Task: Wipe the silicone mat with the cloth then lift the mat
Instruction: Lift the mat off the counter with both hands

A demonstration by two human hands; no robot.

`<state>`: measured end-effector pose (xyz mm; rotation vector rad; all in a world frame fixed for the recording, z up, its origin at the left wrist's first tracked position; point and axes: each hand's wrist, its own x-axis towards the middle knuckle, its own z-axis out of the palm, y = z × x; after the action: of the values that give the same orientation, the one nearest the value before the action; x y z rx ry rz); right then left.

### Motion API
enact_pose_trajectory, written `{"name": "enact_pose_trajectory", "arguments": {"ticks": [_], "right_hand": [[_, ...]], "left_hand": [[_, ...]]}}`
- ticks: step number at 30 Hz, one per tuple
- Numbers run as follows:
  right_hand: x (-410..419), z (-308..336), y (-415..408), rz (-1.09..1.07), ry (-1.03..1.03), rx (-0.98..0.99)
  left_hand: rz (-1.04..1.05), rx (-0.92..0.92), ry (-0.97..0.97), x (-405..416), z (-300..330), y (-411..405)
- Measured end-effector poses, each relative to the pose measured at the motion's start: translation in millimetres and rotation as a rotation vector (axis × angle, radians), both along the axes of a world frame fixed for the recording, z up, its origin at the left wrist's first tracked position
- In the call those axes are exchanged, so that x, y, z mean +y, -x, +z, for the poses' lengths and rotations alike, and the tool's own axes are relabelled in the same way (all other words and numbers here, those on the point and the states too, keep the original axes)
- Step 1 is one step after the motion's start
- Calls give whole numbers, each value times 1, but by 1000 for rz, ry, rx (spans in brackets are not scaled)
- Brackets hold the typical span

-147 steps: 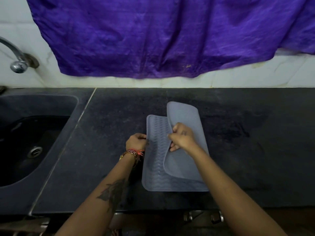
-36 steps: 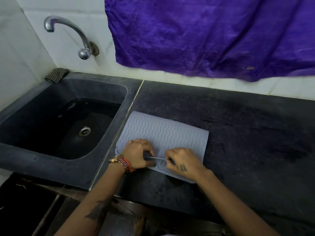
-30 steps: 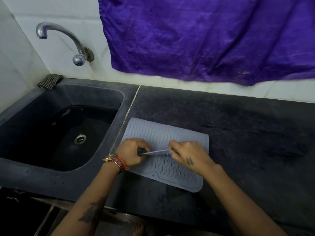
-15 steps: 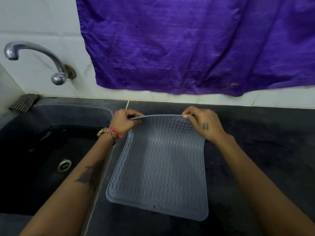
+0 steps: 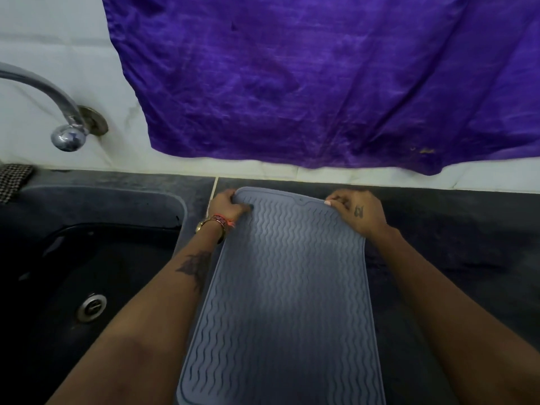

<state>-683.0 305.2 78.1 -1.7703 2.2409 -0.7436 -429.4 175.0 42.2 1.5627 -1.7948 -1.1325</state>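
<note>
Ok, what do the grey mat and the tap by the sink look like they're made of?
Grey mat: soft, matte, looks like silicone or rubber; it has moulded wavy ridges and bows between the left hand and right hand gripping its far corners. Tap: metal, probably chromed or polished steel, judging by its bright mirror-like highlights.

Purple curtain [image 5: 321, 77] hanging against the white tiled wall [image 5: 58, 39]; metal tap [image 5: 58, 112] above the dark sink [image 5: 96, 258] with drain [image 5: 91, 306]; checked rag [image 5: 13, 178] on the sink's rim; dark surface [image 5: 453, 229].
</note>
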Motion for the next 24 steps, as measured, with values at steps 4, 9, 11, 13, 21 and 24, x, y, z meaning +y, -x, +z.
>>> {"name": "enact_pose_trajectory", "arguments": {"ticks": [4, 9, 11, 13, 21, 24], "right_hand": [[-6, -34, 20, -34, -230, -211], [5, -63, 29, -180, -172, -239], [9, -66, 30, -342, -140, -295], [14, -66, 29, -503, -168, -417], [24, -62, 16, -425, 28, -405], [16, -59, 7, -383, 95, -409]], "left_hand": [[41, -129, -11, -1, -13, 3], [96, -194, -23, 9, -16, -3], [94, -206, -60, 11, -16, -7], [88, -222, -81, 14, -16, -11], [197, -175, -54, 11, -8, -24], [247, -191, -59, 9, -8, -34]]}}
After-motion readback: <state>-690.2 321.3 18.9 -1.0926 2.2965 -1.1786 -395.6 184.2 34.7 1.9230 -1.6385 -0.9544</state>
